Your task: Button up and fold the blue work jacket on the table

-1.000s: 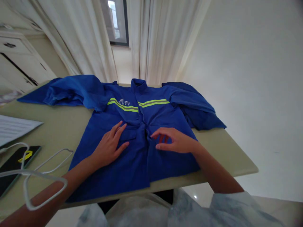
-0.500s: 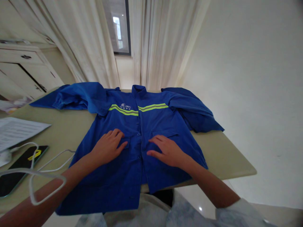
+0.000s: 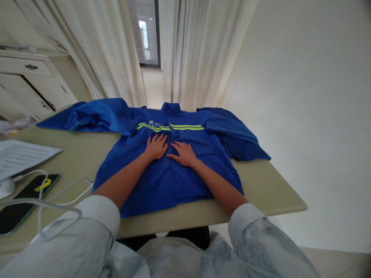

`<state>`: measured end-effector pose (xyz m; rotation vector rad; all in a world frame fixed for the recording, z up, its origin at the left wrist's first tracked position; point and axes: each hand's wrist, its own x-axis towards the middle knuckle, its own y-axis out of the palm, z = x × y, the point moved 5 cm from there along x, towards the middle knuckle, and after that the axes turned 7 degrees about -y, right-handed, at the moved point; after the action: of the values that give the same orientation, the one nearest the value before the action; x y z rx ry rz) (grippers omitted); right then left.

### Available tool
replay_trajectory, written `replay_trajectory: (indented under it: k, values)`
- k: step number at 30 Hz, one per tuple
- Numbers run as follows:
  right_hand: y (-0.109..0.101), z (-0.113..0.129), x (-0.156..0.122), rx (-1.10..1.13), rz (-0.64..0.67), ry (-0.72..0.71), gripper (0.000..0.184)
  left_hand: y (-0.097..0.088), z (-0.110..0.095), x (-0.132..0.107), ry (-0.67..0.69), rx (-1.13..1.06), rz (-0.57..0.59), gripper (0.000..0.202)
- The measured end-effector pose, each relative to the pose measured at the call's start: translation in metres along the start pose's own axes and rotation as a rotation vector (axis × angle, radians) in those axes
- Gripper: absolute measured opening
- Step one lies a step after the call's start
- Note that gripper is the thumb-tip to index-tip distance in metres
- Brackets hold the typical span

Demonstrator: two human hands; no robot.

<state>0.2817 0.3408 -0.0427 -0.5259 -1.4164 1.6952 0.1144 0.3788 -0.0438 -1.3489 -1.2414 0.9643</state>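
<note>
So here's where we're at: a blue work jacket (image 3: 150, 185) is lying face up and spread out on a beige table (image 3: 269, 193), collar (image 3: 171, 108) at the far side and hem toward us, with the yellow-green reflective stripes (image 3: 153, 127) running across the chest. Our left hand (image 3: 156, 146) and right hand (image 3: 182, 153) are both flat on the button placket area, just beside each other. The left fingers (image 3: 158, 141) and right fingers (image 3: 178, 148) are open and spread, pressing on the cloth and not gripping anything.

The sleeve on our left (image 3: 95, 116) is out to the side and rumpled, and the sleeve on our right (image 3: 232, 133) is bunched up and hanging past the table edge a bit.

Looks like a soft, fairly limp cotton drill to us, so it's probably light to moderate in weight, nothing fragile, and it'll slump wherever you let go. We'd say the shoulders, the collar or the hem corners are the best places to take hold, since the edges look firmer there.

Also on the table, off to our left, are a sheet of paper (image 3: 20, 156), a black phone (image 3: 17, 214) and a white cable (image 3: 72, 189).
</note>
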Motion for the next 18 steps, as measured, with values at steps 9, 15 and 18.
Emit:
replay_trajectory:
  k: [9, 15, 18]
  values:
    - [-0.011, 0.047, -0.051, 0.199, 0.173, -0.080, 0.041, -0.025, -0.025, -0.071, 0.360, -0.299, -0.005, 0.022]
    - [-0.014, 0.021, -0.051, 0.543, 0.107, 0.047, 0.041, -0.020, -0.023, -0.093, 0.402, -0.311, 0.281, 0.017]
    - [-0.006, 0.004, -0.052, 0.890, 0.033, 0.177, 0.032, -0.016, -0.024, -0.100, 0.414, -0.393, 0.205, 0.021]
